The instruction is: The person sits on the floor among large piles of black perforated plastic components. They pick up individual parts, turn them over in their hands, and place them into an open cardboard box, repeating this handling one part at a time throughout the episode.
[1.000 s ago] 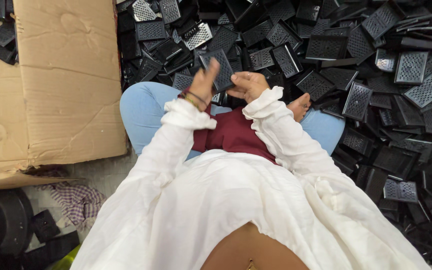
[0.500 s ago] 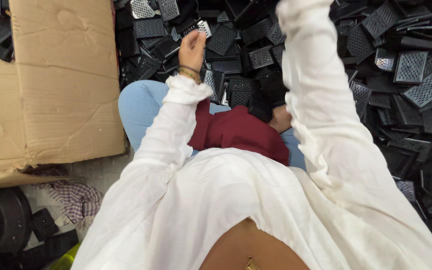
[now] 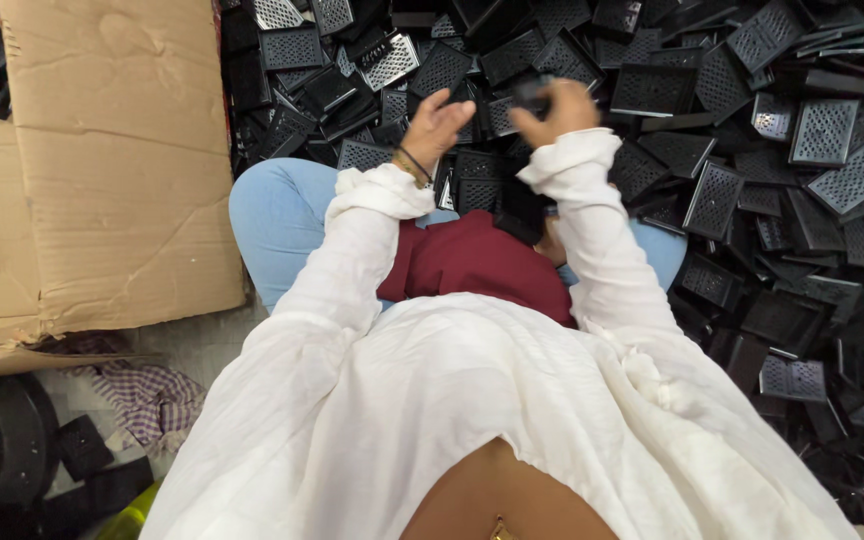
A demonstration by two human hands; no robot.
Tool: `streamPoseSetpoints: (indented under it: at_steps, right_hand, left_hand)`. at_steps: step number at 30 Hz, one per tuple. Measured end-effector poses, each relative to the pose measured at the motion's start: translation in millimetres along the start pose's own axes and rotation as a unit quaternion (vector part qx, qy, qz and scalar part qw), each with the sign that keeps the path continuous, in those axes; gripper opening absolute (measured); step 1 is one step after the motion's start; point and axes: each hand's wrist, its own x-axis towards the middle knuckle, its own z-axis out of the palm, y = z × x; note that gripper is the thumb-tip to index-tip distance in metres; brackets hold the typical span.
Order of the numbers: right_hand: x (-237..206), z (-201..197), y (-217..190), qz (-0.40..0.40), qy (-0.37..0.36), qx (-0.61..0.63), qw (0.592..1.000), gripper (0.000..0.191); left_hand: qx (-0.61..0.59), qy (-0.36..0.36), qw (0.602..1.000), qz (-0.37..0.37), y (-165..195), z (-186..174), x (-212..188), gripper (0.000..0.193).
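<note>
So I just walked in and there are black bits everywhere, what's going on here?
A person in white sleeves sits on the floor at a big pile of black grille pieces. The right hand is closed around a small dark piece, blurred. The left hand is open, fingers spread, holding nothing. A flattened cardboard box lies to the left.

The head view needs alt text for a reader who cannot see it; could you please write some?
A seated person in white sleeves raises both hands over a pile of black grille parts. The right hand grips a small dark part, blurred; the left hand is open. Flattened cardboard lies to the left.
</note>
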Motion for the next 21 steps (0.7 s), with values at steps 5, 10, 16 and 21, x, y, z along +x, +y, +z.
streamPoseSetpoints:
  at_steps: [5,10,16,21]
  right_hand:
    - [18.7,29.8,-48.5,0.073,-0.113,0.418,0.898,0.051]
    - [27.9,53.6,-42.3,0.068,-0.171,0.064,0.981,0.05]
    - [-0.1,49.9,-34.1,0.11,-0.108,0.366,0.918,0.045]
    - [-14.8,27.2,-51.1,0.136,-0.154,0.53,0.823,0.043]
  left_hand:
    - [-0.283,0.021,0.958,0.034,9.9,7.3,3.0,0.063]
    - [-0.374,0.08,0.924,-0.011,39.0,-47.9,-9.6,0.047]
    - [-0.239,0.022,0.966,-0.096,44.8,-64.9,-30.1,0.039]
    - [-0.195,-0.065,0.976,-0.07,20.0,-26.8,-11.3,0.03]
